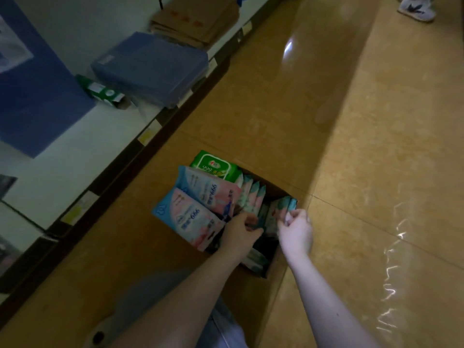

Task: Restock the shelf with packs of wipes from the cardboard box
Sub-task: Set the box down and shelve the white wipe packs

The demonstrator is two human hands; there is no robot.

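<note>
An open cardboard box sits on the tan floor, full of wipes packs. Two pink-and-blue packs and a green pack lie across its left side. Small teal-and-pink packs stand upright in rows inside. My left hand reaches into the box and its fingers curl round the upright small packs. My right hand pinches the top of a small teal pack at the box's right end. The white shelf runs along the left.
On the shelf lie a blue stack of folders, a green-and-white carton, flattened brown cardboard and a large blue sheet. Yellow price tags line the shelf edge. Another person's shoe stands at the far right. My knee is below.
</note>
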